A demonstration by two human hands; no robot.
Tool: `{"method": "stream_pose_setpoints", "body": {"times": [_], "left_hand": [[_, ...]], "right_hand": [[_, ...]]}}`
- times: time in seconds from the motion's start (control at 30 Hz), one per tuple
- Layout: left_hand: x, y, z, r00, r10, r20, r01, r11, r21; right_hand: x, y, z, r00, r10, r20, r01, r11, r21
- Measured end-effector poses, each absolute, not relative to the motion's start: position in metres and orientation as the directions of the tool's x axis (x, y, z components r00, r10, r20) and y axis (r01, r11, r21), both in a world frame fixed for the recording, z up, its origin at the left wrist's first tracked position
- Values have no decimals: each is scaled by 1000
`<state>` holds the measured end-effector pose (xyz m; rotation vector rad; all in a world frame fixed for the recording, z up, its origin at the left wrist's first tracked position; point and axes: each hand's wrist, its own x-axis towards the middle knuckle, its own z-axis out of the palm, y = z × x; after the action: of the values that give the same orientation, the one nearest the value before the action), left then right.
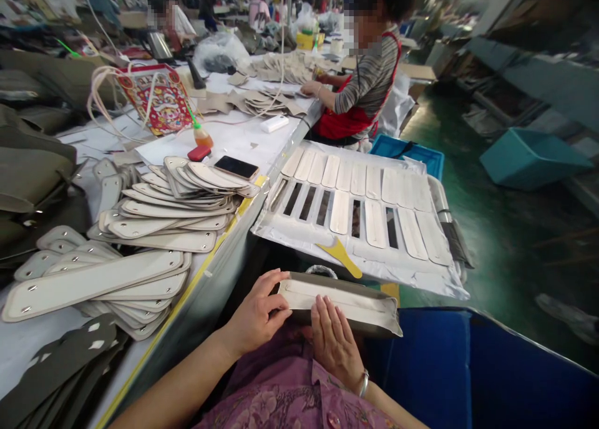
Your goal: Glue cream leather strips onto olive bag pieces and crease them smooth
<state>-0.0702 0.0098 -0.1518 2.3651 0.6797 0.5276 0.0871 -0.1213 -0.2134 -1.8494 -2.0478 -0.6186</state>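
Observation:
Over my lap lies a dark olive bag piece (367,330) with a long cream strip (355,304) along its upward face. My left hand (255,313) grips the left end of it, thumb on the near side and fingers at the far edge. My right hand (334,342) rests with fingers stretched out flat on the strip near its middle. Just beyond, a yellow scraper (344,256) lies on a white-covered rack (299,228), where several cream strips (339,211) are laid in rows over slots.
To the left, the table (154,151) holds piled cream strips with metal studs (98,282), dark olive strips (60,366), a phone (236,167) and a glue bottle (203,136). A blue bin (425,360) stands at my right. A co-worker (360,92) sits beyond the rack.

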Motion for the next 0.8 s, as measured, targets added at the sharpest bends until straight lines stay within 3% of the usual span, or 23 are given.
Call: {"method": "stream_pose_setpoints", "body": {"times": [0.37,0.57,0.67,0.8], "left_hand": [[-84,21,-171,797,552,245,239,-661,711],[-88,25,-176,825,512,241,207,-669,713],[-89,27,-172,842,472,263,206,-731,651],[-87,26,-164,877,366,312,206,-872,444]], "right_hand": [[81,-112,-208,-193,866,461,979,139,149],[74,-104,-204,-302,841,449,953,261,151],[68,-98,-202,-308,828,469,951,278,136],[68,-97,-203,-319,808,496,946,301,118]]}}
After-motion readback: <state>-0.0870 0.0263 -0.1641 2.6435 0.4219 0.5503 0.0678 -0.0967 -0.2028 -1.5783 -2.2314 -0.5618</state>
